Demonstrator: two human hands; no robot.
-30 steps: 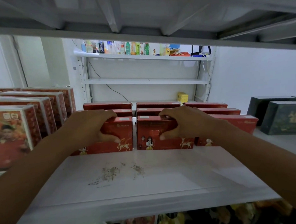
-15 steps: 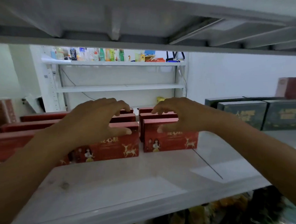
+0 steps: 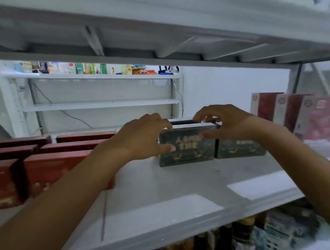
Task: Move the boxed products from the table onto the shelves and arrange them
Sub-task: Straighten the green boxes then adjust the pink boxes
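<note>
Right now a dark green box (image 3: 187, 145) is standing upright toward the back of the white shelf (image 3: 164, 207), touching a second dark green box (image 3: 240, 146) on its right. Both hands are reaching for it: the left hand (image 3: 140, 138) is curling loosely at its left top corner, the right hand (image 3: 227, 122) is spreading over its top edge; whether either is actually gripping cannot be told. Red boxes (image 3: 53, 167) are sitting toward the shelf's left end, and upright maroon boxes (image 3: 297, 116) toward its right end.

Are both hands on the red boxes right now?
No, both hands, left hand and right hand, are at a dark green box.
</note>
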